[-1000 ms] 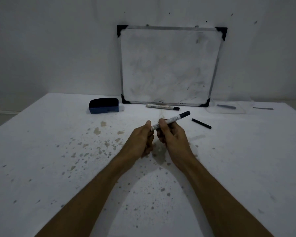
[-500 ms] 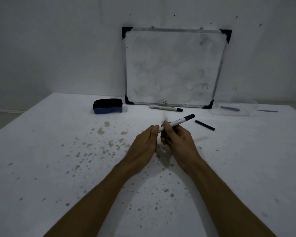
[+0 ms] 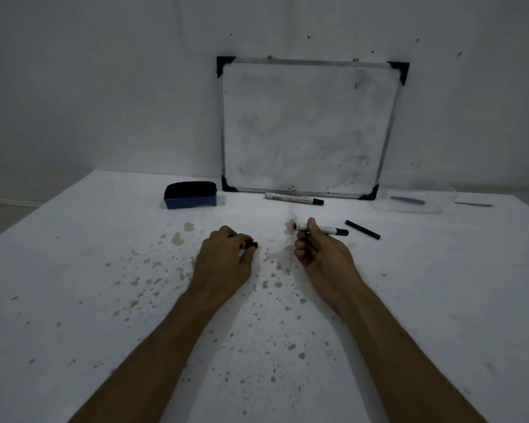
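Right hand [image 3: 321, 254] is gripping the marker [image 3: 327, 230] by its white barrel, fingers curled round it and thumb on top. The marker is sitting roughly level over the middle of the table [image 3: 74, 270], its black cap pointing toward the right edge and its other end looking open. Left hand [image 3: 223, 261] is hanging low over the table, knuckles up and fingers curled, pinching a small dark piece [image 3: 252, 245] at the fingertips. That piece is probably the marker's end plug, but it is too small to be sure. The hands are apart.

Progress, as a judgement: the plug seems to be off, so the opening step is reading as done. What seems left is filling the barrel and closing it again. A black stick [image 3: 362, 229] is lying just beyond the cap, untouched, possibly the refill.

Outward:
- A second marker [image 3: 293, 199] is lying along the far edge, at the foot of the whiteboard [image 3: 306, 129] leaning on the wall.
- A blue eraser [image 3: 191, 195] is sitting left of the whiteboard.
- A clear tray [image 3: 406, 206] is sitting toward the far right corner.
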A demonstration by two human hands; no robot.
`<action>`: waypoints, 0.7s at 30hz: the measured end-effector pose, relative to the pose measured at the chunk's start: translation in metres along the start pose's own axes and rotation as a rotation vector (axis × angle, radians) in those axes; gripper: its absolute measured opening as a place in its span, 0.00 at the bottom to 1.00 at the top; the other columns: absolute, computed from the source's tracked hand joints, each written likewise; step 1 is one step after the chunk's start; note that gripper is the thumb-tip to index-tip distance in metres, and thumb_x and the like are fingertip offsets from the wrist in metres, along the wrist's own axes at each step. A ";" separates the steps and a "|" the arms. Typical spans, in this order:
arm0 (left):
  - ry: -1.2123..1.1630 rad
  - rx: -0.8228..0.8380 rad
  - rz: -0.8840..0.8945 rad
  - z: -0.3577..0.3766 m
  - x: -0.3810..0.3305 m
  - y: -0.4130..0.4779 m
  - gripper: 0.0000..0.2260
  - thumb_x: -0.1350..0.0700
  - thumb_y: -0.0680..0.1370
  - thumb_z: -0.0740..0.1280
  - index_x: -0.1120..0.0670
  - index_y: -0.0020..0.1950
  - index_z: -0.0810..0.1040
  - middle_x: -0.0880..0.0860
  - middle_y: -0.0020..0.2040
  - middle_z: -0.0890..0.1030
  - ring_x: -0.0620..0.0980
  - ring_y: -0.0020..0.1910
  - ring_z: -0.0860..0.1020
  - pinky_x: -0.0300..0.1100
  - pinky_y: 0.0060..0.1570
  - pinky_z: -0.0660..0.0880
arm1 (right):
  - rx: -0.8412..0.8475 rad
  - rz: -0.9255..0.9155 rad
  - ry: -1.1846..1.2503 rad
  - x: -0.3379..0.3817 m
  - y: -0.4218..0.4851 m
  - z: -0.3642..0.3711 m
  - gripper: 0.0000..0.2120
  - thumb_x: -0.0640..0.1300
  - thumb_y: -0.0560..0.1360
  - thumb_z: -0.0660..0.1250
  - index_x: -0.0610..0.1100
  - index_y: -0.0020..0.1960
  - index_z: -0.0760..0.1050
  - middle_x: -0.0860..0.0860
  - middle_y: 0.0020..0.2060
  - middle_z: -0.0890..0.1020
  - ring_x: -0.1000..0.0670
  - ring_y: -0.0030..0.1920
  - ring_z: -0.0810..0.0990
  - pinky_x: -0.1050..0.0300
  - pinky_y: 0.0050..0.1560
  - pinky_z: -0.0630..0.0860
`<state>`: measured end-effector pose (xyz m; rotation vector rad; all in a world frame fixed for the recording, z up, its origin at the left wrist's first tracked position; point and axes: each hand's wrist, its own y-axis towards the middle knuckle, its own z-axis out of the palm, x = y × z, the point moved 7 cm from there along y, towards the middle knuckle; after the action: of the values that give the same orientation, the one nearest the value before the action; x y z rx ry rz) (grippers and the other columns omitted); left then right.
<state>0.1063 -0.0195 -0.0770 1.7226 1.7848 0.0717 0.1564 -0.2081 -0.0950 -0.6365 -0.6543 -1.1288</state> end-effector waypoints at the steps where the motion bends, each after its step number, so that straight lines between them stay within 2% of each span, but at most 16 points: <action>1: 0.009 -0.002 -0.004 0.000 -0.001 -0.001 0.13 0.53 0.81 0.69 0.58 0.62 0.84 0.59 0.52 0.81 0.57 0.51 0.78 0.51 0.53 0.76 | 0.003 0.016 0.010 -0.001 0.000 0.000 0.11 0.45 0.80 0.69 0.36 0.49 0.82 0.46 0.37 0.83 0.52 0.33 0.80 0.61 0.36 0.81; 3: 0.014 -0.002 -0.011 -0.004 -0.005 -0.001 0.16 0.53 0.81 0.69 0.60 0.65 0.82 0.59 0.55 0.81 0.58 0.54 0.78 0.50 0.57 0.75 | -0.008 0.037 0.023 -0.002 0.000 0.000 0.11 0.46 0.80 0.70 0.36 0.50 0.82 0.46 0.37 0.83 0.52 0.33 0.80 0.61 0.35 0.80; 5: -0.090 -0.040 -0.025 -0.012 -0.014 0.000 0.16 0.54 0.81 0.69 0.58 0.67 0.79 0.56 0.59 0.79 0.53 0.57 0.77 0.42 0.58 0.74 | -0.025 0.044 0.035 -0.002 0.001 -0.002 0.11 0.46 0.79 0.70 0.36 0.50 0.82 0.46 0.37 0.83 0.52 0.34 0.80 0.61 0.35 0.80; 6: -0.219 -0.076 -0.073 -0.017 -0.018 0.001 0.14 0.54 0.82 0.68 0.56 0.67 0.79 0.54 0.60 0.80 0.49 0.57 0.77 0.36 0.55 0.73 | -0.029 0.042 0.040 -0.001 0.002 -0.004 0.11 0.46 0.79 0.70 0.37 0.50 0.82 0.46 0.37 0.83 0.52 0.34 0.80 0.61 0.35 0.80; 8: -0.662 -0.012 -0.318 -0.011 -0.024 0.009 0.10 0.52 0.84 0.64 0.53 0.63 0.79 0.53 0.61 0.82 0.44 0.56 0.79 0.34 0.52 0.76 | -0.044 0.014 0.034 0.003 0.003 -0.006 0.11 0.46 0.79 0.70 0.37 0.49 0.81 0.46 0.37 0.82 0.52 0.33 0.80 0.61 0.36 0.80; 10: -1.298 0.199 -0.643 0.017 -0.040 0.012 0.16 0.49 0.86 0.59 0.58 0.61 0.80 0.60 0.62 0.83 0.54 0.60 0.81 0.43 0.56 0.79 | -0.067 -0.071 -0.058 0.009 0.003 -0.009 0.10 0.46 0.80 0.70 0.39 0.48 0.81 0.47 0.37 0.82 0.52 0.34 0.80 0.60 0.37 0.80; 11: -1.541 0.289 -0.755 0.029 -0.051 0.010 0.21 0.47 0.86 0.57 0.62 0.62 0.80 0.63 0.62 0.83 0.58 0.61 0.81 0.48 0.59 0.78 | -0.075 -0.134 -0.138 0.013 0.001 -0.009 0.10 0.47 0.80 0.69 0.40 0.49 0.81 0.47 0.37 0.83 0.52 0.35 0.80 0.59 0.39 0.79; 13: -1.816 0.372 -0.863 0.045 -0.065 0.003 0.26 0.45 0.86 0.55 0.67 0.65 0.77 0.66 0.63 0.82 0.61 0.63 0.80 0.52 0.65 0.75 | -0.089 -0.271 -0.317 0.025 -0.005 -0.003 0.10 0.49 0.80 0.69 0.42 0.50 0.82 0.49 0.38 0.84 0.52 0.38 0.81 0.56 0.42 0.79; 15: -1.954 0.365 -0.894 0.055 -0.063 0.000 0.28 0.45 0.86 0.53 0.68 0.68 0.75 0.68 0.64 0.80 0.62 0.65 0.78 0.53 0.68 0.72 | -0.102 -0.452 -0.480 0.037 -0.018 0.008 0.09 0.51 0.80 0.69 0.45 0.52 0.81 0.52 0.40 0.86 0.54 0.41 0.83 0.58 0.43 0.79; 17: -1.994 0.366 -0.891 0.061 -0.055 0.003 0.28 0.45 0.86 0.52 0.68 0.70 0.74 0.67 0.66 0.79 0.62 0.69 0.76 0.53 0.72 0.69 | -0.067 -0.674 -0.688 0.043 -0.035 0.024 0.07 0.52 0.80 0.69 0.49 0.53 0.79 0.53 0.43 0.87 0.56 0.43 0.85 0.62 0.43 0.80; 19: -2.052 0.421 -0.880 0.065 -0.051 0.007 0.29 0.44 0.86 0.51 0.67 0.70 0.75 0.67 0.67 0.79 0.60 0.71 0.75 0.53 0.74 0.67 | 0.038 -0.697 -1.066 0.020 -0.043 0.041 0.09 0.55 0.81 0.67 0.50 0.54 0.77 0.53 0.41 0.85 0.54 0.41 0.84 0.60 0.41 0.82; 21: -2.073 0.448 -0.857 0.065 -0.049 0.008 0.30 0.44 0.85 0.50 0.66 0.68 0.78 0.65 0.67 0.80 0.60 0.68 0.78 0.54 0.69 0.73 | 0.092 -0.624 -1.368 -0.007 -0.044 0.051 0.14 0.57 0.81 0.66 0.46 0.53 0.77 0.51 0.39 0.83 0.53 0.37 0.82 0.55 0.40 0.82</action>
<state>0.1412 -0.0883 -0.1048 0.2807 0.5667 -1.7762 0.1055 -0.1789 -0.0619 -1.1494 -2.1691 -1.0897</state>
